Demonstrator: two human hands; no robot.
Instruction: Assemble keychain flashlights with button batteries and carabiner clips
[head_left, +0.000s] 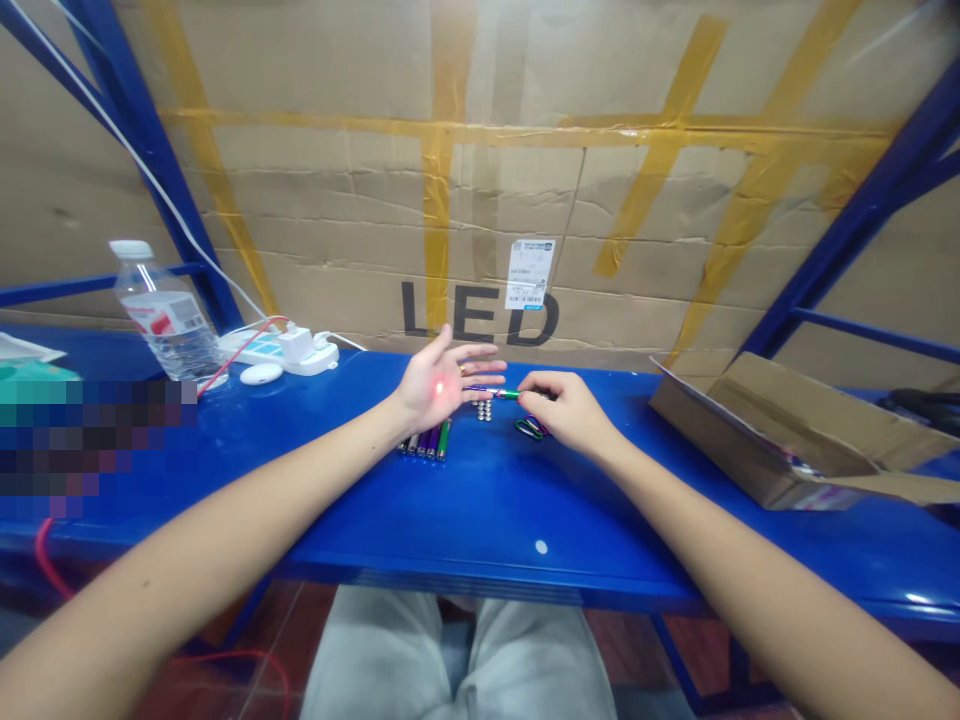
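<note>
My left hand [437, 385] is raised over the table with its palm turned up and fingers spread. A bright red light spot glows on that palm. Between the fingers of my right hand [564, 405] is a slim green and purple laser pointer [508, 394], its far end directed toward the left palm. A carabiner clip [529, 429] dangles or lies just below the right fingers; which, I cannot tell. Several similar pens [431, 442] lie side by side under the left wrist, partly covered. Small silver button cells [484, 411] are grouped between the hands.
An open cardboard box [780, 440] stands at the right. On the left are a water bottle [166, 318], a white power strip [304, 348] with cables and a white oval object [261, 374]. A large carton marked LED [480, 200] rises behind the blue table [465, 530].
</note>
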